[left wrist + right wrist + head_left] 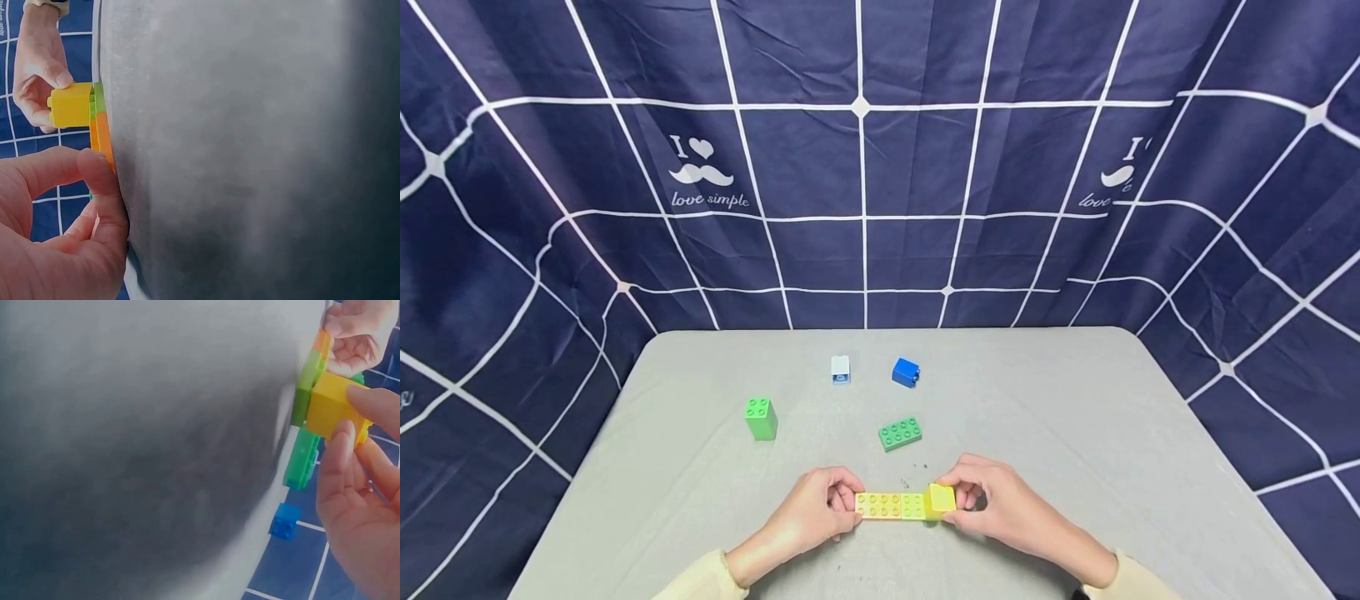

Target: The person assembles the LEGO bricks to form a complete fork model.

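My left hand (822, 504) pinches the left end of an orange toy building brick (878, 506) between thumb and fingers. A lime green brick (913, 506) lies in line with it, end to end, on the right. Over the lime brick's right part is a yellow brick (942, 498), which my right hand (1000, 507) pinches between thumb and fingers. In the right wrist view the yellow brick (334, 405) meets the lime brick's (306, 387) studded side; whether it is pressed fully down I cannot tell.
Beyond the hands a dark green brick (900, 434) lies studs up on the grey table (1037, 400). A tall bright green brick (762, 419) stands at the left. Farther back are a white-and-light-blue brick (840, 369) and a blue brick (906, 372) on its side.
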